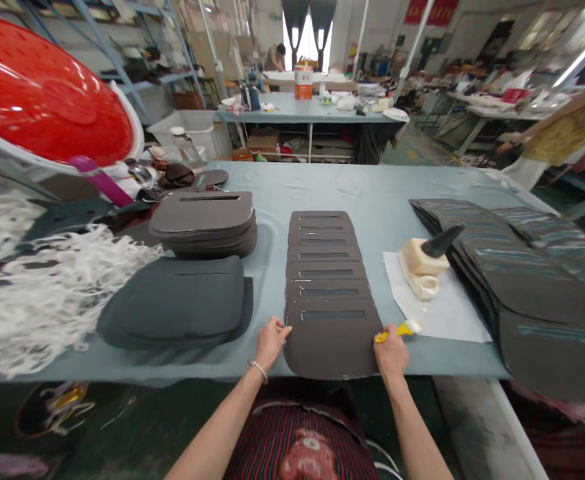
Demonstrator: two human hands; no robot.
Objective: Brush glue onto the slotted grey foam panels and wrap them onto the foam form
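A column of dark grey slotted panels (330,343) lies overlapped down the middle of the table, the nearest one showing most of its face. At that panel's left edge, my left hand (271,340) is closed in a pinch. My right hand (392,353) grips a yellow-handled brush (396,331), its white-tipped end pointing right, while the fingers rest by the panel's right edge. Beyond it, a cream glue bottle (422,260) with a black nozzle (442,241) leans in a holder on a white sheet (452,313).
Left of the column are a stack of slotted panels (202,217), a dark padded piece (172,303) and a heap of white strips (62,293). Overlapping panels (537,280) cover the right side. A red basin (52,87) looms upper left. Another person (275,57) works far back.
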